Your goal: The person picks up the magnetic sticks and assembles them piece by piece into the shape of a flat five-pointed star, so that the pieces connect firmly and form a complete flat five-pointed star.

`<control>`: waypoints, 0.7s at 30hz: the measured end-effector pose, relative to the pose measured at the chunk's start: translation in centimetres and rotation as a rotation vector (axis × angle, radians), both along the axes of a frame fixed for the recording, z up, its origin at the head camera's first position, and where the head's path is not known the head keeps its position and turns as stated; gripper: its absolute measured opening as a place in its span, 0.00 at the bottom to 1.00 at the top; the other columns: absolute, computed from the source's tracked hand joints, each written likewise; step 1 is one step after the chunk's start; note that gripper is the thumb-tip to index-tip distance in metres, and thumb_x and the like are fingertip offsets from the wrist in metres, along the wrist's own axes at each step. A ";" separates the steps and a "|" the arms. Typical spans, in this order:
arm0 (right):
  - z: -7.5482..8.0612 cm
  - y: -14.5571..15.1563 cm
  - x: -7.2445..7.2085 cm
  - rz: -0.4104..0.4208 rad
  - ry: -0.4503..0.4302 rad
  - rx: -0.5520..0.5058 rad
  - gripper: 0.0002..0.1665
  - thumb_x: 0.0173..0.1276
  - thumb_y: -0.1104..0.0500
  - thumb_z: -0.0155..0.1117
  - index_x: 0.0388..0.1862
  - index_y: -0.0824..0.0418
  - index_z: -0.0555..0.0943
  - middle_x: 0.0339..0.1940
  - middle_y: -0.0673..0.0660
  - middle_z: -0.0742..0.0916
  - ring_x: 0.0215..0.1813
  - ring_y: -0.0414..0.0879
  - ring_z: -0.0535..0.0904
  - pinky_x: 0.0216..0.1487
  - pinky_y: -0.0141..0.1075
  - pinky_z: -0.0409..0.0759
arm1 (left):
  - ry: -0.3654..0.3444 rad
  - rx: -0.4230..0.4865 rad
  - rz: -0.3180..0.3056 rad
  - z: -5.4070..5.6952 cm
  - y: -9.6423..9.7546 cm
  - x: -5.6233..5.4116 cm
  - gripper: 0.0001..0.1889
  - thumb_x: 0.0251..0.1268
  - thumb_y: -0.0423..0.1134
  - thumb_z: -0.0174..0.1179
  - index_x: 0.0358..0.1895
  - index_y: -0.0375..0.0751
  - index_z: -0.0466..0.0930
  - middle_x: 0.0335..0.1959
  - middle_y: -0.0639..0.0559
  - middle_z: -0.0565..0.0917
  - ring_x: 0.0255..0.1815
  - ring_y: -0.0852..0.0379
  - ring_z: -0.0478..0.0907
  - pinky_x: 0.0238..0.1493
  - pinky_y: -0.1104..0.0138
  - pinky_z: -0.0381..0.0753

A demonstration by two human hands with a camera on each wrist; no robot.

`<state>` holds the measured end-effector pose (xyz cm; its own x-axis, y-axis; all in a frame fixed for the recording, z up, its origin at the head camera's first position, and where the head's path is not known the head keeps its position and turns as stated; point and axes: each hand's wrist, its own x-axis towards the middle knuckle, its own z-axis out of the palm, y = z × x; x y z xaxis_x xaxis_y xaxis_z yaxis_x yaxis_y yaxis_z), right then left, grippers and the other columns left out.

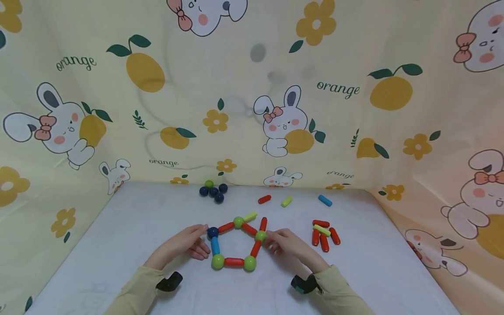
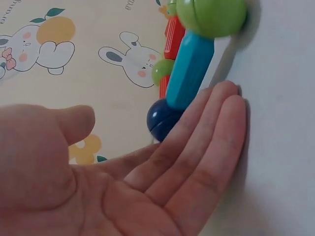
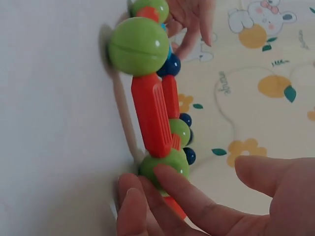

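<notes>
A five-sided ring of rods and balls lies on the table. Its corners are a dark blue ball [image 1: 212, 232] and several green balls [image 1: 250, 263]; red rods [image 1: 234, 262] and one blue rod [image 1: 215, 246] form the sides. A yellow-green rod [image 1: 250, 216] points outward from the top ball, and another red rod [image 1: 264, 224] from the right ball. My left hand [image 1: 187, 243] has its fingers extended at the dark blue ball, thumb apart in the left wrist view. On the opposite side, my right hand [image 1: 292, 247] touches the right green ball [image 3: 165, 169] with its fingertips, thumb apart.
Several dark blue balls [image 1: 214, 192] and a green ball [image 1: 209, 184] cluster at the back. Loose red [image 1: 264, 199], yellow-green [image 1: 286, 201] and blue [image 1: 325, 200] rods lie to their right. A pile of red rods [image 1: 334, 236] with a yellow-green one sits right of my right hand.
</notes>
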<state>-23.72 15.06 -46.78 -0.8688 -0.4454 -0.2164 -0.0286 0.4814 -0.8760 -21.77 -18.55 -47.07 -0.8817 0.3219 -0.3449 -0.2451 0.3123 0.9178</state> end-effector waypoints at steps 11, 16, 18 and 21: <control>0.1 -0.1 -1.5 -0.060 -0.074 -0.117 0.30 0.78 0.46 0.42 0.54 0.73 0.74 0.46 0.62 0.83 0.42 0.56 0.82 0.46 0.43 0.82 | 0.024 0.000 -0.052 0.2 0.0 0.7 0.25 0.76 0.51 0.45 0.53 0.27 0.74 0.35 0.41 0.82 0.33 0.48 0.83 0.37 0.61 0.84; 0.0 0.0 -2.0 -0.067 -0.100 -0.142 0.31 0.78 0.44 0.42 0.59 0.71 0.69 0.52 0.65 0.80 0.46 0.55 0.82 0.48 0.44 0.81 | 0.010 0.013 -0.106 0.2 0.4 0.9 0.23 0.75 0.50 0.48 0.49 0.28 0.77 0.35 0.42 0.83 0.33 0.50 0.84 0.37 0.62 0.84; 0.0 0.1 -2.0 -0.069 -0.099 -0.135 0.32 0.77 0.43 0.42 0.61 0.70 0.68 0.54 0.66 0.80 0.48 0.54 0.81 0.50 0.44 0.81 | 0.002 0.021 -0.128 0.1 0.6 0.9 0.23 0.74 0.49 0.49 0.48 0.29 0.78 0.35 0.42 0.83 0.33 0.51 0.84 0.37 0.62 0.84; 0.0 0.4 -1.9 -0.065 -0.103 -0.126 0.32 0.77 0.43 0.42 0.63 0.68 0.68 0.56 0.65 0.80 0.49 0.54 0.80 0.52 0.44 0.80 | -0.001 0.030 -0.155 -0.1 0.9 1.0 0.22 0.73 0.49 0.50 0.47 0.30 0.79 0.34 0.43 0.84 0.32 0.51 0.84 0.37 0.63 0.84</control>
<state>-25.67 15.45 -46.80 -0.8727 -0.4187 -0.2511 0.0914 0.3651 -0.9265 -20.81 -17.61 -47.19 -0.8201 0.4644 -0.3342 -0.1973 0.3188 0.9271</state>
